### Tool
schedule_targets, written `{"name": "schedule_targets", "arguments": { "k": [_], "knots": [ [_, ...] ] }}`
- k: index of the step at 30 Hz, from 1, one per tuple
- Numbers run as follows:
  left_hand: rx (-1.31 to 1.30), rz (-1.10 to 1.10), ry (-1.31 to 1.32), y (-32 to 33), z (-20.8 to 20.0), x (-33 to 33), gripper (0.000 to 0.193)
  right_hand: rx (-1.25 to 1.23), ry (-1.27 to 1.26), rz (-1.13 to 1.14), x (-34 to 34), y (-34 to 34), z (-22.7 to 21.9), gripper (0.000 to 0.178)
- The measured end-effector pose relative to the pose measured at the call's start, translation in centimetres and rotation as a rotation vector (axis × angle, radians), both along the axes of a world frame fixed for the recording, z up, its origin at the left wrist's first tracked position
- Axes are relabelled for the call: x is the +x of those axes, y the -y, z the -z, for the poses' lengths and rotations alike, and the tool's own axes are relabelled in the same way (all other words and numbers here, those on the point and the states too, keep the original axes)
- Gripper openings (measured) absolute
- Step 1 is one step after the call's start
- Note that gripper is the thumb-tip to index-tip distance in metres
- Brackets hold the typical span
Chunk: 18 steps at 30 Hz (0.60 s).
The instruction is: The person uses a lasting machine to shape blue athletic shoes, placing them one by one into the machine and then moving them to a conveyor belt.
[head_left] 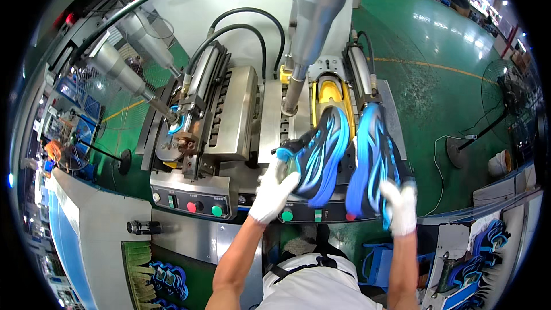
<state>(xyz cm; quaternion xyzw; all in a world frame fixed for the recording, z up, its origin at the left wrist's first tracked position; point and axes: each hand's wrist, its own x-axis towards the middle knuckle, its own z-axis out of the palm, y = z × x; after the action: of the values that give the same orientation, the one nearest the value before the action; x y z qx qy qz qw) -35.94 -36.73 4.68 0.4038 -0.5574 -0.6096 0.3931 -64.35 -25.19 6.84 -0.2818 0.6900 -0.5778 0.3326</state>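
In white gloves, both my hands are over the front of a metal press machine. My left hand (274, 190) is closed around the collar end of a blue and black sneaker (328, 158), its wavy blue side toward me. A second sneaker (372, 158), alike in colour, is gripped near its lower end by my right hand (400, 204). Both sneakers slant side by side, apart from each other, with their far ends near the machine's right station. Behind the left sneaker lies a yellow shoe-shaped mould (330, 92). Motion blurs the sneakers somewhat.
A thick metal press cylinder (321, 11) comes down close by the mould. Left of it are a steel block (232, 112) and a control panel (192, 200) with coloured buttons. More blue and black sneakers (468, 272) lie on a rack at lower right. A fan (502, 95) stands at right.
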Motion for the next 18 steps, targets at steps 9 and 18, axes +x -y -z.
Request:
{"name": "schedule_targets", "arguments": {
  "k": [9, 18],
  "knots": [
    [0.494, -0.365, 0.18, -22.4, 0.6, 18.2, 0.065, 0.39, -1.014, -0.267, 1.5, 32.1, 13.6, 0.05],
    [0.509, -0.792, 0.972, -26.3, 26.8, 23.2, 0.066, 0.02, -0.242, -0.5, -13.2, 33.8, 15.8, 0.033]
  ]
}}
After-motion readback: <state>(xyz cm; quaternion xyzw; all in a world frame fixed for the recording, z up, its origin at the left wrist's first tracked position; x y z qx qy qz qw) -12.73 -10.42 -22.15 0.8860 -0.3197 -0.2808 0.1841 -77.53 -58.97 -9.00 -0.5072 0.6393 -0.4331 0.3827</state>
